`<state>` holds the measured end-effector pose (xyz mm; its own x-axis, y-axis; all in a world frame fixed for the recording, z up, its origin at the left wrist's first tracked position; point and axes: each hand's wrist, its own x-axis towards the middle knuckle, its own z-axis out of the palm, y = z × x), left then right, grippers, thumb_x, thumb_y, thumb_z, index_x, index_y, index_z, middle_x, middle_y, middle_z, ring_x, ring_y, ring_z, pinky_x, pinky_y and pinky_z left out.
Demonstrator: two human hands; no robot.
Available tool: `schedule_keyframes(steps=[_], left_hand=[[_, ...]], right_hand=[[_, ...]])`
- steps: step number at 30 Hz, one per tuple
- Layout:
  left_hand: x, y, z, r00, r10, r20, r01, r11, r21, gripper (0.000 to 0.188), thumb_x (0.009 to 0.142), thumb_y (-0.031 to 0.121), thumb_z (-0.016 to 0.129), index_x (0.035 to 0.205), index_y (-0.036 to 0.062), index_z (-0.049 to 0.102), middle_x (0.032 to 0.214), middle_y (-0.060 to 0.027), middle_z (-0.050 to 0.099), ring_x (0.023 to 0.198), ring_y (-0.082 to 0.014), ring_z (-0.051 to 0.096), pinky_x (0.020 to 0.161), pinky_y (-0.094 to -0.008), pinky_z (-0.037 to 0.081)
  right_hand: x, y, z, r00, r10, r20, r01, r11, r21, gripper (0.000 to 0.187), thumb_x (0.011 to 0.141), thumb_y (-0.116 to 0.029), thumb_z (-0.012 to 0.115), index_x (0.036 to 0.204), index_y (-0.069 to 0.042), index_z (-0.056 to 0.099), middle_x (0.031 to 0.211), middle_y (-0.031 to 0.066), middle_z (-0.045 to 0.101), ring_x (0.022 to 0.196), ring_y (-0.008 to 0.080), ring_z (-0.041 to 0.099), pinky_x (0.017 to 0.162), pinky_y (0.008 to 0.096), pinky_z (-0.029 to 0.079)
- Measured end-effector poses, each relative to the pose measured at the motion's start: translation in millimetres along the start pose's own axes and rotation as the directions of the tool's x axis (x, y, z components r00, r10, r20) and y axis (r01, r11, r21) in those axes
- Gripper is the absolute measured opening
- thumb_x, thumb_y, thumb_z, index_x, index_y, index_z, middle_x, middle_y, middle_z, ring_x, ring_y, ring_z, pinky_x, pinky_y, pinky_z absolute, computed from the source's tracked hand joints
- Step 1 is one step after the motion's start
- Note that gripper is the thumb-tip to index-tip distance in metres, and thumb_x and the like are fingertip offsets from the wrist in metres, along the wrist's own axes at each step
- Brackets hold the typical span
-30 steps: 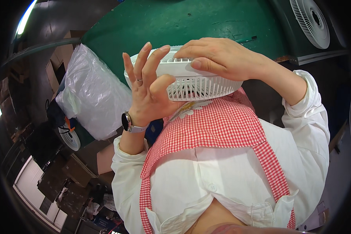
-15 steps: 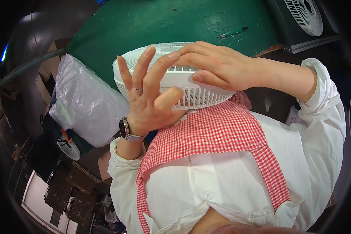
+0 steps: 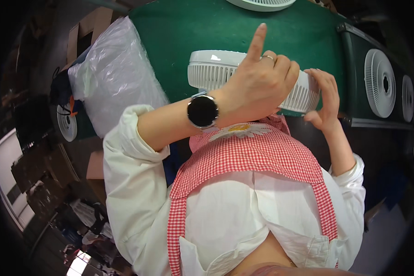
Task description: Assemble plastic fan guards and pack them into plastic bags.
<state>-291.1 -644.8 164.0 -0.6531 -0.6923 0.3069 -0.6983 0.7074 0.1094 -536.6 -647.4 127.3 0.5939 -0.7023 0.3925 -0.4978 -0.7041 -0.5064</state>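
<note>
Right now the person is holding a white round fan grille (image 3: 216, 71) up in front of the chest, over the near edge of the green desk (image 3: 179, 32), and appears to be in the middle of turning or checking it by hand. The left hand (image 3: 257, 87) is lying across the front of the grille's slatted rim, its grip partly closed: the fingers are curling over the top edge while the index finger is sticking straight up, clear of the plastic. A black round wristwatch (image 3: 202, 112) is sitting on that wrist. The right hand (image 3: 324, 99) is cupping the grille's right end, fingers wrapping round the rim from behind, so that grip is closed on it too, though how firmly is not showing. The grille is being carried wholly by the two hands; whether its underside is touching the desk I cannot tell. A crumpled clear plastic bag (image 3: 117, 78) is lying at the desk's left edge, and another white fan part (image 3: 262, 3) is resting at the far edge. To the right, a dark tray (image 3: 354, 55) is holding two more round white grilles (image 3: 380, 83). Judging by the pose, this is an inspection or rotating step, and the next move is calling for both hands keeping an even hold on the rim so the thin slats are not being squeezed.
</note>
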Motion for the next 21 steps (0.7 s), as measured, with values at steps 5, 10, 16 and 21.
schedule_keyframes(steps=[5,10,16,21], left_hand=[[19,4,-7,0.98,0.134,0.145,-0.197,0.637,0.745,0.069,0.071,0.06,0.07,0.096,-0.0033,0.059,0.068,-0.0049,0.054,0.074,-0.028,0.065,0.117,-0.064,0.013],[29,5,-5,0.962,0.204,0.182,-0.271,0.619,0.737,0.076,0.076,0.07,0.059,0.088,-0.0054,0.06,0.065,-0.0063,0.054,0.069,-0.031,0.064,0.118,-0.0631,0.011],[22,-1,-2,0.974,0.212,0.086,-0.209,0.671,0.712,0.081,0.07,0.074,0.061,0.086,-0.0055,0.061,0.064,-0.0068,0.054,0.067,-0.0314,0.064,0.118,-0.064,0.011],[20,1,-7,0.975,0.144,0.172,-0.223,0.703,0.675,0.079,0.065,0.07,0.069,0.092,-0.0047,0.061,0.068,-0.0083,0.056,0.071,-0.0308,0.064,0.116,-0.0662,0.012]], right_hand=[[-29,16,10,0.992,0.123,0.029,-0.107,0.937,-0.333,0.099,0.069,-0.025,0.085,0.147,-0.001,0.03,0.148,0.0191,0.037,0.133,0.0405,0.04,0.112,0.0532,0.032],[-29,21,6,0.978,0.207,0.022,-0.189,0.926,-0.327,0.103,0.061,-0.011,0.087,0.146,-0.001,0.031,0.145,0.0174,0.041,0.132,0.039,0.041,0.113,0.0535,0.03],[-24,16,8,0.971,0.24,0.025,-0.221,0.928,-0.3,0.104,0.056,-0.005,0.088,0.145,-0.003,0.033,0.143,0.0161,0.043,0.131,0.0379,0.043,0.111,0.0492,0.036],[-20,15,8,0.97,0.243,0.018,-0.232,0.944,-0.234,0.11,0.054,-0.003,0.089,0.147,-0.007,0.03,0.141,0.0162,0.043,0.13,0.0376,0.043,0.106,0.0448,0.044]])
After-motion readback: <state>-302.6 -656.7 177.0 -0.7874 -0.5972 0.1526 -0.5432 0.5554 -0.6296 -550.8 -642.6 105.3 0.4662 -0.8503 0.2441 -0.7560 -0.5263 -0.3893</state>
